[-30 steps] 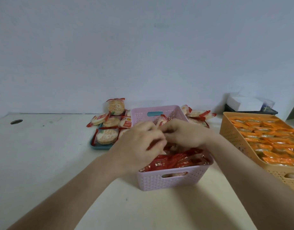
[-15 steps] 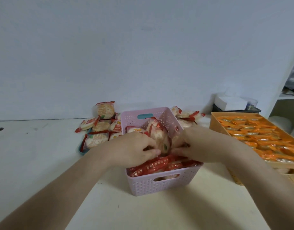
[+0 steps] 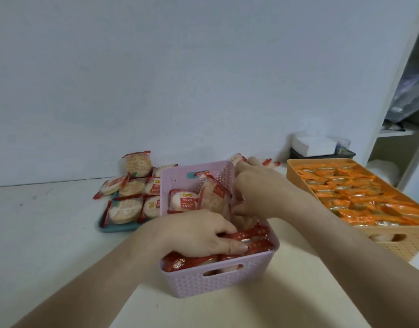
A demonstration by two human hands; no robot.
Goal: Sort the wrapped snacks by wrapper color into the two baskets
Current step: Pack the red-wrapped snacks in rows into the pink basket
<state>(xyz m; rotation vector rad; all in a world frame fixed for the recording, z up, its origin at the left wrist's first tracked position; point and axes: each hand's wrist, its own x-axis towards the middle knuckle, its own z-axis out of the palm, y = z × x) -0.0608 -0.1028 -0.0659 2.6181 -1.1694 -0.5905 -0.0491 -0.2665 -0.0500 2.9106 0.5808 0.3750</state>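
A pink basket (image 3: 218,284) stands in the middle of the table, packed with red-wrapped snacks (image 3: 255,245). My left hand (image 3: 199,233) lies inside it, fingers pressed down on the red packs at the front. My right hand (image 3: 263,192) reaches in from the right and grips upright red-wrapped rice crackers (image 3: 215,200) near the back. An orange basket (image 3: 296,171) on the right holds several orange-wrapped snacks (image 3: 360,197).
A teal tray (image 3: 114,228) left of the pink basket carries more red-wrapped rice crackers (image 3: 125,209); others lie behind the basket. A dark tray with a white box (image 3: 315,144) sits at the back right beside a white shelf unit (image 3: 397,143).
My hands have parted: the left dropped onto the front packs, the right moved to the back right of the basket. Upright rice crackers now show between them. The view shifted right.
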